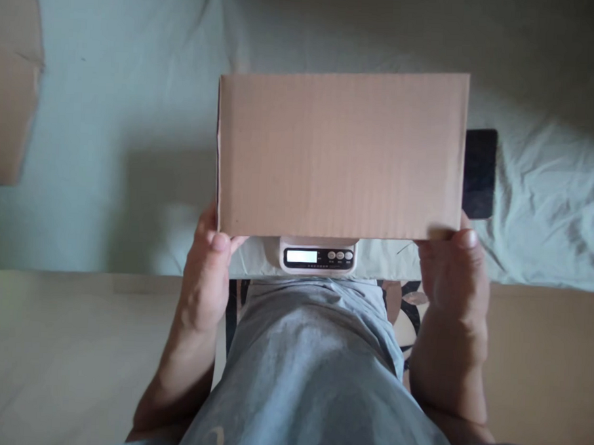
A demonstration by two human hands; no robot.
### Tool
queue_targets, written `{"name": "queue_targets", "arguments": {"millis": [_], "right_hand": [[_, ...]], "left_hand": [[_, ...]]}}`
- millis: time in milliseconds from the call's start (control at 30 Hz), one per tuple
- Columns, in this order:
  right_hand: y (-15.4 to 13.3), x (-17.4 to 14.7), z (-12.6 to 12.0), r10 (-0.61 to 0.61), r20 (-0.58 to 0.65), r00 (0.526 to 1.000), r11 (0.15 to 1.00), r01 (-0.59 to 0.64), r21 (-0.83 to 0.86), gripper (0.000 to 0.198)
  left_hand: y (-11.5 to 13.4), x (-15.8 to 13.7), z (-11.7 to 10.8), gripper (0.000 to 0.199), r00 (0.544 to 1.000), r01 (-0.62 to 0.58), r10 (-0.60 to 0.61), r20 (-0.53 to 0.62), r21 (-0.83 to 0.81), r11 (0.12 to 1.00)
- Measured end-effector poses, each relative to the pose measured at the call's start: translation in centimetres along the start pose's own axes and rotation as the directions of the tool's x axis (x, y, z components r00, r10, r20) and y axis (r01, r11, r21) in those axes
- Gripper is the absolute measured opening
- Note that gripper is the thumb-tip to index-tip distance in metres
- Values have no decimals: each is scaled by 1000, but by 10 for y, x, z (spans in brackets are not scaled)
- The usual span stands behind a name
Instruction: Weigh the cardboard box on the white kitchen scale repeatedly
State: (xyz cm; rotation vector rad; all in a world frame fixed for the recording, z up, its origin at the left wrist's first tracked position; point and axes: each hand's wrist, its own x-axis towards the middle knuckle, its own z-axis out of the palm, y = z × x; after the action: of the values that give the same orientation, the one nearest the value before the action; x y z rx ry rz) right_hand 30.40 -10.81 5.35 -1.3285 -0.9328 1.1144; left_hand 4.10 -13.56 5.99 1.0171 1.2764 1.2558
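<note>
A brown cardboard box [342, 155] fills the middle of the head view, its broad plain face toward me. My left hand [207, 271] grips its near left corner, thumb at the edge and fingers partly hidden beneath. At the near right corner, my right hand [452, 265] holds the box the same way. Below the box, a white digital scale [319, 271] shows only its front panel, with a lit display and several round buttons. Its platform is hidden by the box, and I cannot tell whether the two touch.
A pale green cloth [111, 76] covers the surface, whose near edge runs in front of my body. Partly behind the box's right side lies a dark phone-like slab [480, 175]. Another piece of cardboard [10, 85] rests at the far left.
</note>
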Motion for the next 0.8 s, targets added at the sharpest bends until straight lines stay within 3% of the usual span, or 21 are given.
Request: {"name": "queue_targets", "arguments": {"millis": [200,333,433,533,700,800], "right_hand": [[-20,27,14,-184,48,982,980,180,82,38],[-24,56,21,-243,62,968,964,235,124,30],[-17,76,28,-163,36,986,976,155,151,30],[-5,90,35,-45,-15,999,992,47,121,45],[19,104,34,-17,6,1000,998,17,56,51],[32,108,28,15,47,999,999,-13,-49,50]], "left_hand": [[17,32,7,32,986,-136,139,-97,36,990],[24,68,7,37,980,-165,166,-109,18,986],[15,89,8,40,985,-140,136,-104,-26,990],[-1,106,6,34,990,-91,83,-118,-69,993],[-26,125,2,22,991,12,-22,-132,-78,997],[-35,129,3,31,991,29,-39,-124,-80,996]]}}
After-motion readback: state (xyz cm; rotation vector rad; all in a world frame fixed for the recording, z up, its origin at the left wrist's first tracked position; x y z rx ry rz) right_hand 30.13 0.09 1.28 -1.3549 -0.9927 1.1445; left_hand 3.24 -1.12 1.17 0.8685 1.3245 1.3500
